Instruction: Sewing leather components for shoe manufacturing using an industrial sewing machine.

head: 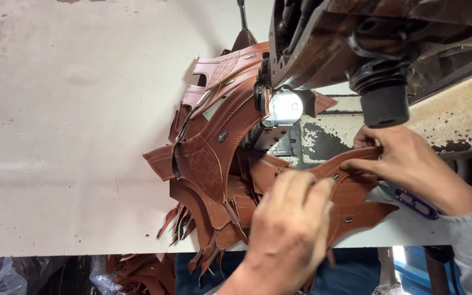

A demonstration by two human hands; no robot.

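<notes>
Under both hands (290, 218): brown leather piece (350, 188), pinched.

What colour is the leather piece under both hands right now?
Reddish-brown leather piece with lighter stitching along its edge and small metal rivets; head view shows it.

Two hands, the left hand (288, 218) and the right hand (405, 164), are working one sewing machine (356, 43) on one table (72, 136), where a pile of brown leather pieces (208, 158), too overlapped to count, is lying beside one purple-handled tool (416, 203).
</notes>
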